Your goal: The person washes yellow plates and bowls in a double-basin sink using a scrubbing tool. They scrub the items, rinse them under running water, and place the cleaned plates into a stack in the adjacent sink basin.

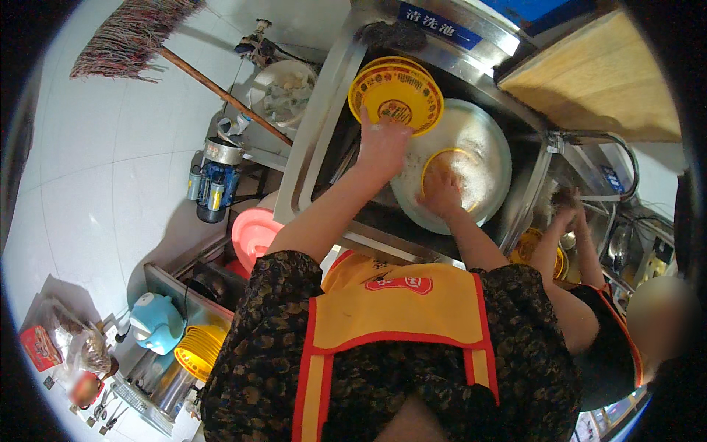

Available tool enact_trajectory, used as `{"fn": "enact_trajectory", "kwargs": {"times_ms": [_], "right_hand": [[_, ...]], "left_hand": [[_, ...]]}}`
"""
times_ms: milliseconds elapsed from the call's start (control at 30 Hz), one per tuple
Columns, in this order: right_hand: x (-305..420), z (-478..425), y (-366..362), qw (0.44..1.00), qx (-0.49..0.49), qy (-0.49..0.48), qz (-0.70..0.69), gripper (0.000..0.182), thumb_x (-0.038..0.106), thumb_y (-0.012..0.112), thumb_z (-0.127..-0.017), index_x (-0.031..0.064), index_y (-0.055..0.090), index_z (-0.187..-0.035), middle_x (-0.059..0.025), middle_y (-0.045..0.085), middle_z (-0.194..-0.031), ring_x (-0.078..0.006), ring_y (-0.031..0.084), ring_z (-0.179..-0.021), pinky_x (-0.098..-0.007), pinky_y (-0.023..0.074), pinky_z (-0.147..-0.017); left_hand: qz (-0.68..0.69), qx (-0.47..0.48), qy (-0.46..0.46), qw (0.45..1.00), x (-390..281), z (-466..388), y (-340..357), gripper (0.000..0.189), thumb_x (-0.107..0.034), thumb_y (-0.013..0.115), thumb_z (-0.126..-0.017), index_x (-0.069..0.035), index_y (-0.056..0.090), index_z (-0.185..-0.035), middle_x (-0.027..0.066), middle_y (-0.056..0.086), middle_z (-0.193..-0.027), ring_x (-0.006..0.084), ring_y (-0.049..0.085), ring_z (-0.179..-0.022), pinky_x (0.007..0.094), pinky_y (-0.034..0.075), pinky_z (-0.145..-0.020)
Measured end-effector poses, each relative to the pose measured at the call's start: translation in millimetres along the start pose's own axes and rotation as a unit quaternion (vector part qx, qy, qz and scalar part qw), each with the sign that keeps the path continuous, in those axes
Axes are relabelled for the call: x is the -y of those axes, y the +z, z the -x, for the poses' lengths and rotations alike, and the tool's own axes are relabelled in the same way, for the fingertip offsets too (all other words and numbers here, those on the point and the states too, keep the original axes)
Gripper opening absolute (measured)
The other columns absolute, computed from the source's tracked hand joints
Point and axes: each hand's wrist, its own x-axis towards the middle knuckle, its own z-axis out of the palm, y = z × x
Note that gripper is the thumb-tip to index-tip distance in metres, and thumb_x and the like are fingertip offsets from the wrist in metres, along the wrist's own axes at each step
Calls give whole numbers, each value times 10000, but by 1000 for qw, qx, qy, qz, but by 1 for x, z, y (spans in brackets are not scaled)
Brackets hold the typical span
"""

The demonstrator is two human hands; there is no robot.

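Note:
Above the left part of a steel sink (315, 132), my left hand (384, 143) grips the near rim of two nested yellow patterned bowls (375, 94). Its fingers lie over the inside of the top one. A large round metal basin (491, 143) of cloudy water stands in the sink. My right hand (442, 190) is in this water, at the left side of a yellow-rimmed bowl (467, 160). Its fingers reach inside that rim. Water and glare hide whether they grip it.
A co-worker's hands (569, 207) are over the neighbouring sink at right, near yellow dishes (527, 246). A wooden board (602, 83) stands beyond the sink. At left are a mop (221, 91), a scrap bucket (284, 91), a pink basin (254, 235) and stacked yellow bowls (204, 351).

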Motion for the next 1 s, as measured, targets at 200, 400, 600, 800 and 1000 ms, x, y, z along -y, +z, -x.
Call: {"fn": "enact_trajectory", "kwargs": {"times_ms": [200,400,600,800,1000], "right_hand": [[10,-6,-6,998,61,12,-12,746,303,705,-735,65,414,-1379,-253,406,-1400,-452,464,-1212,-505,396,-1009],[1,-17,-82,960,132,63,-240,613,250,721,-727,-3,551,-1259,-216,577,-1254,-322,597,-1098,-384,473,-918],[8,-13,-124,801,200,48,-562,451,262,704,-797,12,607,-1160,-86,662,-1010,-192,642,-862,-324,514,-753],[60,0,-126,716,269,-11,-644,368,241,642,-884,72,588,-1207,-50,630,-1066,-168,617,-927,-292,500,-796],[101,-7,-101,847,66,-168,-500,456,109,659,-863,106,514,-1294,-85,570,-1180,-204,561,-1081,-316,471,-916]], "left_hand": [[-62,-172,1,983,10,-4,38,355,-108,570,-820,-142,634,-1167,132,629,-1097,364,513,-1202,695,186,-1063],[331,-89,-41,938,-20,38,30,397,-194,553,-893,-103,544,-1280,189,514,-1314,356,481,-1244,534,345,-1052],[726,108,-357,579,-49,57,81,462,-416,570,-927,-114,523,-1275,121,595,-1215,268,574,-1117,486,470,-908],[805,115,-356,461,-23,68,58,612,-510,542,-900,-174,359,-1377,89,558,-1229,261,579,-1093,499,496,-848],[788,64,-413,452,-7,94,50,429,-400,453,-947,-171,436,-1309,84,587,-1181,235,622,-1037,444,573,-726]]}}
